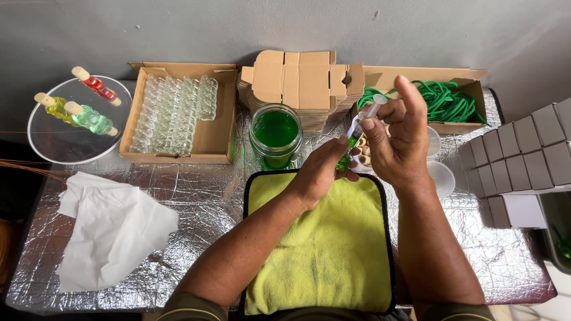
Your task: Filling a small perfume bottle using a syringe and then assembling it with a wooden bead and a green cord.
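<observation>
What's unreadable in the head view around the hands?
- Small green bottle: mostly hidden by left hand fingers.
- Syringe tip: covered by right hand.
- Cups: partly behind the right hand.
- Dark object: cut off by the right edge.

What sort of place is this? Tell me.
Probably a small home craft workbench for filling and packing little bottles: a box of empty glass bottles, a jar of green liquid, and stacked flat cardboard boxes on a foil-covered table.

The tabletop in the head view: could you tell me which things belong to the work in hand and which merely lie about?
In use: right hand, syringe, left hand, small green-filled bottle, jar of green liquid.

Lying about: white tissue, green cord, flat cardboard boxes.
</observation>
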